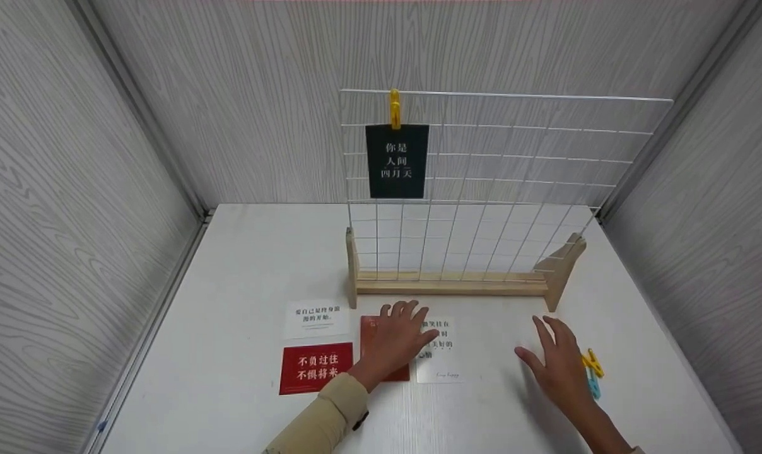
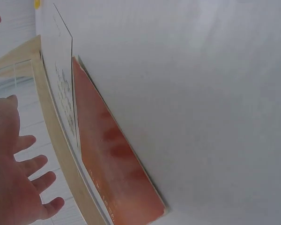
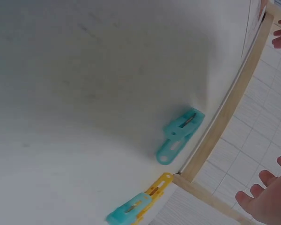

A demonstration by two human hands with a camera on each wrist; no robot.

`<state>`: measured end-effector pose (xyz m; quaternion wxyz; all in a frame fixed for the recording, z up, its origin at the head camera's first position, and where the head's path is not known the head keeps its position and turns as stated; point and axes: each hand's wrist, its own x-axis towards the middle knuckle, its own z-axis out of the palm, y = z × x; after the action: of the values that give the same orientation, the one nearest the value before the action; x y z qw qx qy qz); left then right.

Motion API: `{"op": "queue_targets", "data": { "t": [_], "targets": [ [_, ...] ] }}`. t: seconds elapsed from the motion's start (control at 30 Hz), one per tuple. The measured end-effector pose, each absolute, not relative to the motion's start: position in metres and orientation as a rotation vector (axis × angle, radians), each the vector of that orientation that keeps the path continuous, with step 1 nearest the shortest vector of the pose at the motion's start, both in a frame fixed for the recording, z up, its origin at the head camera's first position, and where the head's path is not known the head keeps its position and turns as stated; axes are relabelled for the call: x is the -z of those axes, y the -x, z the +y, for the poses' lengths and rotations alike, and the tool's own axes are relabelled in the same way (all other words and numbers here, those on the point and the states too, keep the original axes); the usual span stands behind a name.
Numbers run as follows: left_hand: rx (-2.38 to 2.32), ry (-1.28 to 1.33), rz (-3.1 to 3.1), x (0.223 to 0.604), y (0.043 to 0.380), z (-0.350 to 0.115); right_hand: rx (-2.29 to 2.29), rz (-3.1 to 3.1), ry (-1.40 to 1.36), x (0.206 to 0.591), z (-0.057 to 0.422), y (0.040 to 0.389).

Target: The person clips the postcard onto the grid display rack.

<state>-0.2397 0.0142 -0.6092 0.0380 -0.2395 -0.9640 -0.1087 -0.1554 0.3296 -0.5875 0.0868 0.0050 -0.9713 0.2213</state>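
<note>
My left hand (image 1: 398, 340) is spread over a plain red card (image 1: 393, 373) and the edge of a white printed card (image 1: 441, 366), holding nothing. In the left wrist view the fingers of that hand (image 2: 18, 173) hang apart from the red card (image 2: 117, 164). My right hand (image 1: 556, 366) hovers with fingers extended, just left of a yellow clip (image 1: 592, 364) and a teal clip (image 1: 593, 384). Another teal clip (image 3: 180, 136) lies in the right wrist view, and my hand hides it in the head view.
A white wire grid (image 1: 507, 154) stands in a wooden base (image 1: 450, 287). On its upper left, a yellow clip (image 1: 395, 108) holds a black card (image 1: 397, 180). A white card (image 1: 316, 320) and a red card with white text (image 1: 316, 391) lie on the left. Walls enclose the table.
</note>
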Motion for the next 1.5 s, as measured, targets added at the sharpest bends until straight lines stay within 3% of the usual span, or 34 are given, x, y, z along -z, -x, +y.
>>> {"op": "queue_targets", "data": {
  "t": [0.77,1.5],
  "targets": [
    [0.413,0.698,-2.976,0.622,0.258,0.006,-0.353,-3.097,0.131,0.618,0.354,0.134],
    [0.633,0.692,-3.030,0.626,0.262,0.006,-0.397,-3.185,0.227,0.614,0.358,0.128]
  ]
}}
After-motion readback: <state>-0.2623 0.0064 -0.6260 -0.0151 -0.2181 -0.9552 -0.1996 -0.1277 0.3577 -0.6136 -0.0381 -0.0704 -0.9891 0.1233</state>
